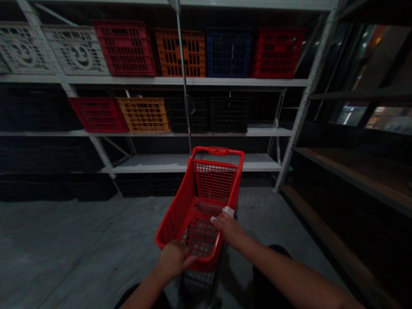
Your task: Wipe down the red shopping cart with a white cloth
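Red plastic shopping trolley (215, 182) with mesh walls, directly ahead of the person on the grey concrete floor (80, 240), facing white metal shelving (154, 80) stacked with plastic crates. Left hand (172, 261): fingers narrow, hooked over the near rim. Right hand (227, 229): fingers narrow on the right rim, by a white scrap (228, 211), held or not unclear. Basket looks light and stiff; thin mesh may flex. Best grip: rounded red handle bar (217, 150) at the far end, or the thick rims.

- My red plastic shopping cart (176, 219) stands upright in front of me, with grid walls and a grid bottom.
- My left hand (172, 260) and my right hand (229, 229) hold its near rim.
- A small white piece (228, 211) of paper or cloth touches my right hand.
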`<state>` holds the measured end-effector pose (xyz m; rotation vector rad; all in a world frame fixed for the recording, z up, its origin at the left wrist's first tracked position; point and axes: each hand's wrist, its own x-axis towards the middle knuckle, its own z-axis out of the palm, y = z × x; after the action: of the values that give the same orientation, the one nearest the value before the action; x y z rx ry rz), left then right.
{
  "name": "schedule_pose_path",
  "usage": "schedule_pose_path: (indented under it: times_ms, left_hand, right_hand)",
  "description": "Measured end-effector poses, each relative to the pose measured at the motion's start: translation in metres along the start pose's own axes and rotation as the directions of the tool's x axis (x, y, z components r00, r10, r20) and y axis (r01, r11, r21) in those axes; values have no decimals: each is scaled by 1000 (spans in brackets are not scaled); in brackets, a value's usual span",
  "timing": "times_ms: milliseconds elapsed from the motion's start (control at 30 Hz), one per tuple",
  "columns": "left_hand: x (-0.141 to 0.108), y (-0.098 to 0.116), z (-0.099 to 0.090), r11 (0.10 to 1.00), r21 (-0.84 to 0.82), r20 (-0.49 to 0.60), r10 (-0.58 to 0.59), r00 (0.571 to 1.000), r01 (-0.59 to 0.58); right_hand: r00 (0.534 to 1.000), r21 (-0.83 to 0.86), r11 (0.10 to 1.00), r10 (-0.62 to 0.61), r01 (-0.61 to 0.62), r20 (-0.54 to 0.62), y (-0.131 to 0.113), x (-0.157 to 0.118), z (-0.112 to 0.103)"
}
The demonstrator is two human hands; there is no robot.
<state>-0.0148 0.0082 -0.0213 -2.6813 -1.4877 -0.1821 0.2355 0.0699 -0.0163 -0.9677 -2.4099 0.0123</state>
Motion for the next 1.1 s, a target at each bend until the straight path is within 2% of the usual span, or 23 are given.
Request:
schedule_pose_path:
  times_ms: [100, 167, 267, 400, 467, 567, 667, 767, 867, 1033, 1100]
  left_hand:
    - [6, -2, 0, 998, -4, -25, 57, 998, -57]
    - [10, 0, -1, 997, -14, -64, 72, 995, -73]
    - [15, 3, -4, 996, -46, -126, 71, 989, -77]
    - [18, 6, -6, 987, -99, -160, 111, 981, -128]
    - [19, 6, -5, 982, -123, -170, 120, 978, -142]
    - [20, 5, -3, 977, -156, -186, 115, 976, -145]
    - [20, 1, -2, 974, -165, -196, 123, 973, -156]
    - [20, -3, -1, 974, -162, -204, 125, 971, -159]
    - [21, -8, -2, 977, -150, -211, 119, 970, -152]
    - [21, -17, -9, 975, -123, -190, 158, 969, -183]
    - [20, -19, -13, 976, -134, -158, 152, 976, -174]
  right_hand:
    - [998, 89, 996, 24, -29, 57, -50, -22, 9]
    - [997, 141, 989, 28, -38, 72, -74, -33, 13]
    - [997, 122, 993, -4, -6, 83, -82, -42, 13]
    - [983, -45, 990, -128, 135, 134, -46, -35, -4]
    - [981, -130, 980, -132, 150, 143, -20, -26, -16]
    - [985, -205, 972, -83, 113, 151, 19, -12, -35]
    - [989, -256, 967, 27, 11, 144, 51, 4, -52]
    - [985, -283, 956, 121, -82, 121, 60, 14, -57]
    - [985, -245, 967, 104, -68, 137, 36, 13, -44]
    - [976, -90, 993, -59, 79, 209, -47, -9, -4]
    - [970, -29, 993, -105, 114, 219, -71, -17, 5]
